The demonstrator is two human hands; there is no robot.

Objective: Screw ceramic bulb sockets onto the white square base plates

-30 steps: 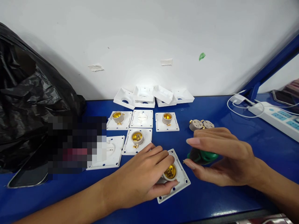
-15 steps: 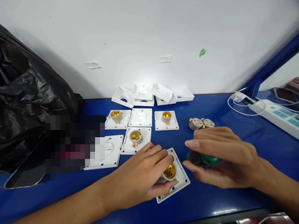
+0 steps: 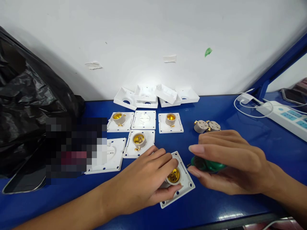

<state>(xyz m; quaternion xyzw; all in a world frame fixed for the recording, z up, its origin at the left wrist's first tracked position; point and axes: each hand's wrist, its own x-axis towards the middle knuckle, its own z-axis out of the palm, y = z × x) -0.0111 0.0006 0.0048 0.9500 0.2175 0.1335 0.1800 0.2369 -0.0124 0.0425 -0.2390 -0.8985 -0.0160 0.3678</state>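
Observation:
My left hand (image 3: 151,179) is closed around a round lamp socket (image 3: 173,176) with a gold threaded inside. The socket sits on a tilted white square base plate (image 3: 184,188) on the table. Just right of the plate, my right hand (image 3: 227,159) is closed on a green screwdriver handle (image 3: 213,165) with a dark end; its shaft cannot be seen. A tiny dark metal piece shows near my right thumb tip. Behind my hands, several more base plates (image 3: 144,119) lie flat, some bearing sockets (image 3: 139,140). Two loose sockets (image 3: 201,126) lie upside down beyond my right hand.
White box-shaped covers (image 3: 146,92) are piled against the wall. A black plastic bag (image 3: 38,73) and a dark phone-like slab (image 3: 26,179) are at left. At right stand a power strip (image 3: 285,115), white cables (image 3: 251,115) and a phone (image 3: 294,96).
The view has shifted very slightly. Both hands keep their holds and nearly the same places; the small metal piece by my right thumb shows a little more clearly.

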